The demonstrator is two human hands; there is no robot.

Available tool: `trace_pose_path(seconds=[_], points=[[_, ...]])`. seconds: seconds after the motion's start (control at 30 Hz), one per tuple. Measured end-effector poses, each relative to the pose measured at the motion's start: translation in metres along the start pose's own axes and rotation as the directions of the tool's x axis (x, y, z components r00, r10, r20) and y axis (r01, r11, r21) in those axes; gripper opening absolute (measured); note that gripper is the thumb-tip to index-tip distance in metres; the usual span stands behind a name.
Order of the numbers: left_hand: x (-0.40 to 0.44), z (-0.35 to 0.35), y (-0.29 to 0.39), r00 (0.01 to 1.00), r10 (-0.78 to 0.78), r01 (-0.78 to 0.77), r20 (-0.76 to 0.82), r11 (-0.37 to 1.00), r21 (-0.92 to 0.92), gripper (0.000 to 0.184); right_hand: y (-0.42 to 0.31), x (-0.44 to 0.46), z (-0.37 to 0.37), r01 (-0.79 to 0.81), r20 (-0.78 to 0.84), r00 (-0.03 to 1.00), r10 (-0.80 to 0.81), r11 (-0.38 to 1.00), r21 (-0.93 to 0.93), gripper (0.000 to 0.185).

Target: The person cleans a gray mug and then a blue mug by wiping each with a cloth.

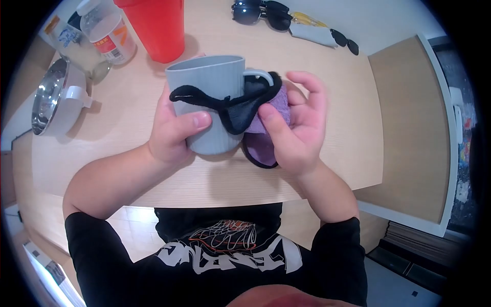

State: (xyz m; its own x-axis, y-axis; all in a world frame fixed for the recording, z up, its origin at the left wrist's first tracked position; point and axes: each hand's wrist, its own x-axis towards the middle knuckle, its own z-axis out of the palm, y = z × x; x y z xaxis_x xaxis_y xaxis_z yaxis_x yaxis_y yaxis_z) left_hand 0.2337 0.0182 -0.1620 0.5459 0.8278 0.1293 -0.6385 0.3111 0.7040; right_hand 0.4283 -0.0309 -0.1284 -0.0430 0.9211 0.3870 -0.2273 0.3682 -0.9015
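A grey-blue ribbed mug (205,137) is held upright above the near part of the table, its handle on the right. My left hand (176,128) is wrapped round the mug's left side, with the thumb across the front. My right hand (302,133) pinches a purple cleaning cloth (279,105) with black trim between thumb and fingers, beside the handle. From this cloth a black strap (199,95) stretches across the mug's front. A purple, black-edged flap hangs below the right thumb. Some fingers of both hands are hidden behind the mug and cloth.
A red cup (156,30) stands behind the mug on the wooden table (342,112). To the left are a labelled plastic bottle (110,38), a glass bottle (76,48) and a metal-lined bowl (76,107). Sunglasses (262,14) lie at the back; a wooden panel (409,123) borders the right.
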Motion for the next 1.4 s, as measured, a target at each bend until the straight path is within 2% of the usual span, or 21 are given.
trace_pose_path(seconds=[0.1, 0.13, 0.23, 0.3, 0.37, 0.47, 0.57, 0.67, 0.77, 0.87, 0.97, 1.07, 1.17, 1.27, 1.37, 1.4], points=[[0.001, 0.007, 0.000, 0.998, 0.064, -0.064, 0.003, 0.998, 0.015, 0.086, -0.012, 0.004, 0.000, -0.230, 0.007, 0.972, 0.234, 0.948, 0.220, 0.047], [0.001, 0.007, -0.001, 0.999, 0.043, -0.043, 0.032, 0.999, 0.012, 0.086, -0.014, 0.004, -0.001, -0.290, 0.025, 0.955, 0.297, 0.910, 0.295, 0.044], [-0.003, 0.007, -0.003, 0.996, -0.030, 0.030, 0.078, 1.000, 0.001, 0.084, -0.012, 0.001, -0.002, -0.244, 0.052, 0.969, 0.243, 0.889, 0.388, 0.031], [-0.003, 0.012, -0.004, 0.994, -0.038, 0.035, 0.098, 0.999, 0.035, 0.085, -0.010, 0.000, -0.003, -0.231, 0.008, 0.972, 0.236, 0.940, 0.253, 0.027], [-0.004, 0.016, -0.001, 0.992, -0.059, 0.046, 0.111, 0.992, 0.121, 0.089, -0.013, 0.003, 0.004, -0.297, -0.086, 0.945, 0.314, 0.940, 0.170, 0.035], [-0.003, 0.015, -0.007, 0.986, 0.119, -0.144, 0.118, 0.962, 0.230, 0.091, -0.020, 0.005, 0.005, -0.378, -0.082, 0.906, 0.415, 0.881, 0.284, 0.032], [-0.004, 0.016, -0.008, 0.992, 0.092, -0.104, 0.084, 0.982, 0.155, 0.092, -0.019, 0.006, 0.002, -0.385, -0.047, 0.909, 0.414, 0.879, 0.282, 0.029], [-0.003, 0.013, -0.005, 0.996, 0.016, -0.027, 0.092, 0.992, 0.120, 0.092, -0.021, 0.009, 0.004, -0.411, -0.103, 0.884, 0.457, 0.863, 0.295, 0.027], [-0.004, 0.014, 0.000, 0.996, -0.045, 0.040, 0.077, 0.997, 0.071, 0.092, -0.022, 0.010, 0.007, -0.393, -0.123, 0.870, 0.478, 0.822, 0.413, 0.025], [-0.001, 0.011, 0.004, 0.988, -0.142, 0.136, 0.053, 0.985, 0.103, 0.103, -0.032, 0.020, 0.017, -0.426, -0.205, 0.798, 0.566, 0.772, 0.471, 0.024], [-0.006, 0.008, -0.005, 0.989, 0.092, -0.118, 0.114, 0.961, 0.250, 0.100, -0.018, 0.014, -0.009, -0.462, 0.073, 0.876, 0.477, 0.783, 0.417, 0.024], [-0.006, 0.009, -0.007, 0.985, 0.111, -0.147, 0.133, 0.939, 0.310, 0.105, -0.011, 0.013, -0.019, -0.500, 0.136, 0.853, 0.504, 0.714, 0.490, 0.020], [-0.008, 0.010, -0.009, 0.985, 0.113, -0.154, 0.134, 0.923, 0.353, 0.106, -0.016, 0.014, -0.011, -0.542, -0.007, 0.809, 0.588, 0.750, 0.379, 0.019], [-0.008, 0.009, -0.010, 0.976, 0.150, -0.204, 0.155, 0.880, 0.430, 0.107, -0.022, 0.010, -0.005, -0.543, -0.114, 0.812, 0.573, 0.812, 0.213, 0.020], [-0.004, 0.004, -0.007, 0.970, 0.138, -0.208, 0.201, 0.900, 0.384, 0.104, -0.020, 0.006, 0.000, -0.414, -0.139, 0.886, 0.442, 0.890, 0.191, 0.024], [-0.004, 0.005, -0.008, 0.977, 0.123, -0.176, 0.174, 0.924, 0.341, 0.101, -0.019, 0.004, -0.003, -0.374, -0.083, 0.914, 0.398, 0.903, 0.212, 0.026]])
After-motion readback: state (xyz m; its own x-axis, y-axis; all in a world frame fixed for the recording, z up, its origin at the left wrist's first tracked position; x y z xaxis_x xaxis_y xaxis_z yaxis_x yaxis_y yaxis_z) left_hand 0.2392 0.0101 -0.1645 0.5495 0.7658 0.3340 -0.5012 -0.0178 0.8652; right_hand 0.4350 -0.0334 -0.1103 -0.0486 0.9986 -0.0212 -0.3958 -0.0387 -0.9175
